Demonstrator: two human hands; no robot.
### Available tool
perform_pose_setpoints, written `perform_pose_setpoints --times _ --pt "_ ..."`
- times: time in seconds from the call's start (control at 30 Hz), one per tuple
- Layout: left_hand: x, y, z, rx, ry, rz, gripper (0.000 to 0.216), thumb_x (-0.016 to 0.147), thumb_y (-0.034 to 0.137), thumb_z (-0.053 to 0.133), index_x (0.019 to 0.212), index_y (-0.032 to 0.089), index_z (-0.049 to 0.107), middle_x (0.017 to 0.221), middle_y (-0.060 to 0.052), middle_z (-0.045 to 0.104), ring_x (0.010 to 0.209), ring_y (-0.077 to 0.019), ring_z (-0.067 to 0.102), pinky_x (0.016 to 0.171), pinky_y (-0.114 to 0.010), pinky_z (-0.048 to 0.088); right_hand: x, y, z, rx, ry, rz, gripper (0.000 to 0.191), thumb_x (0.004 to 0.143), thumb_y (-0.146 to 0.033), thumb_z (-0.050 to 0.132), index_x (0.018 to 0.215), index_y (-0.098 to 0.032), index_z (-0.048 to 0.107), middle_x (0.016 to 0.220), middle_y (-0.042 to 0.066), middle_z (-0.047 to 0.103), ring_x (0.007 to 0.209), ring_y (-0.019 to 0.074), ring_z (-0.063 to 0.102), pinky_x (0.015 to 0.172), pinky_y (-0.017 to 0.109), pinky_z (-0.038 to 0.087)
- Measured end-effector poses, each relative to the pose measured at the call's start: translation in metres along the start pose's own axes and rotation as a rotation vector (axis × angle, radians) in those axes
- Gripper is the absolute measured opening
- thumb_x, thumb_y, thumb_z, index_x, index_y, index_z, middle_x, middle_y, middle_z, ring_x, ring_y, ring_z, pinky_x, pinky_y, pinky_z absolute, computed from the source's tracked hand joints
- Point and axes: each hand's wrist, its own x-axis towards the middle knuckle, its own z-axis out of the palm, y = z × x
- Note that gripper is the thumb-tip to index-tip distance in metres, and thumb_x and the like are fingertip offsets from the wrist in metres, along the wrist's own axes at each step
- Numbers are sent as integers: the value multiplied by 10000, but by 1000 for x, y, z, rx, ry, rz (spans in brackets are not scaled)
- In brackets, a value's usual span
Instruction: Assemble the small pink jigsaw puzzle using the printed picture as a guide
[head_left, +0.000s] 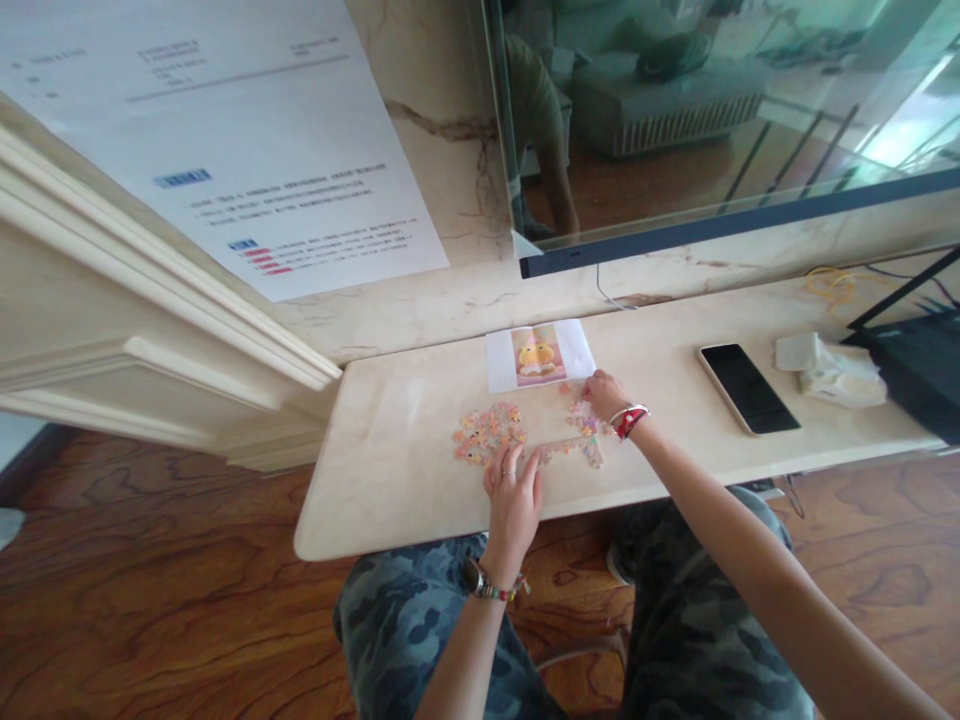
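Note:
A loose heap of small, pinkish-orange jigsaw puzzle pieces [484,432] lies on the pale tabletop. My left hand [515,490] rests at the heap's near right edge, fingers spread and pointing away from me. To the right, a partly joined strip of puzzle pieces [589,450] runs between my hands. My right hand [604,396] is above more pieces, beside the lower right corner of a white sheet with a printed yellow character picture [538,358]. Its fingers are bent together, and whatever they hold is hidden.
A phone [748,388] lies on the right of the table [375,460], with a white tissue pack [840,378] and a black device [911,365] beyond. A large screen [720,235] hangs close above the back edge. A printed notice [300,200] is on the wall.

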Motion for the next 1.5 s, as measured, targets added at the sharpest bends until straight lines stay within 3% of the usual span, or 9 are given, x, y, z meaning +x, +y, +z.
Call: perform_pose_setpoints --times 0.23,0.47,0.63,0.83,1.23,1.5 --pt "2 1 -2 1 15 -12 298 807 203 412 1075 231 539 1167 -87 467 1132 -245 369 933 -460 308 -15 14 -9 47 149 33 149 755 -158 457 817 -136 591 902 105 545 784 167 524 666 257 374" --pt "-2 -2 -5 25 -9 -4 305 819 209 398 1100 228 515 1189 -89 453 1164 -230 347 954 -430 290 -69 31 -7 422 319 -40 98 736 -195 461 742 -158 551 735 39 591 687 127 535 646 232 396" --pt "-7 -4 -5 34 -15 -31 284 817 211 402 1065 222 539 1195 -87 452 1169 -240 341 949 -435 293 -103 36 10 713 261 72 130 718 -292 485 735 -175 538 616 3 602 599 123 562 598 247 424" --pt "-13 -4 -4 29 -13 -22 285 812 194 403 1058 209 544 1199 -89 453 1170 -249 340 949 -436 291 -113 36 28 966 224 93 210 642 -330 569 776 -168 561 642 7 599 603 123 562 589 255 453" --pt "-15 -2 -6 17 -42 -30 298 784 143 419 1048 204 544 1231 -86 433 1193 -252 308 944 -438 295 -124 9 20 1135 160 42 337 681 -366 533 923 -141 596 650 15 580 579 112 545 519 250 445" --pt "-17 -2 -4 9 -29 -25 292 772 144 438 1036 207 548 1242 -92 418 1189 -260 311 933 -443 307 -129 7 22 1245 155 89 297 624 -340 610 856 -156 589 699 6 549 639 130 583 543 257 475"
